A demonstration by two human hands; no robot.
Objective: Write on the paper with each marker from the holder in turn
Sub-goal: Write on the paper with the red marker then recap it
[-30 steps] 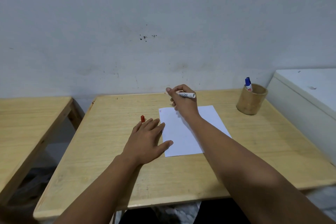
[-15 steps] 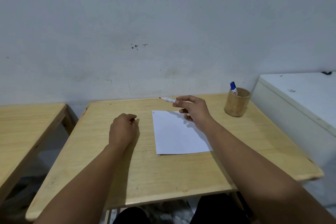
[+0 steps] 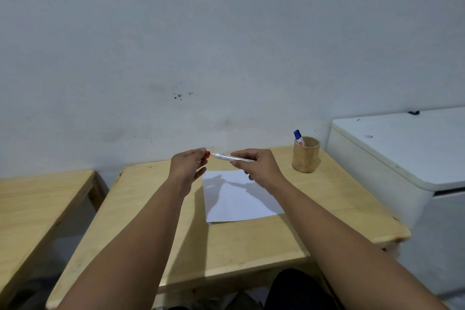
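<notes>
Both hands are raised above the far end of the wooden table (image 3: 251, 241). My right hand (image 3: 256, 165) grips the white barrel of a red marker (image 3: 226, 157), held level and pointing left. My left hand (image 3: 188, 165) pinches the red cap (image 3: 207, 154), which sits at the marker's left tip. The white paper (image 3: 239, 199) lies flat on the table below the hands, partly in their shadow. A round wooden holder (image 3: 305, 158) stands at the table's far right with a blue-capped marker (image 3: 299, 137) sticking out of it.
A white chest-like cabinet (image 3: 407, 158) stands close against the table's right side. A second wooden table (image 3: 37, 204) is to the left across a narrow gap. A plain wall rises right behind the table.
My left hand picked the red cap off the table and rose to the marker's tip. My right hand lifted the marker off the paper and turned it level.
</notes>
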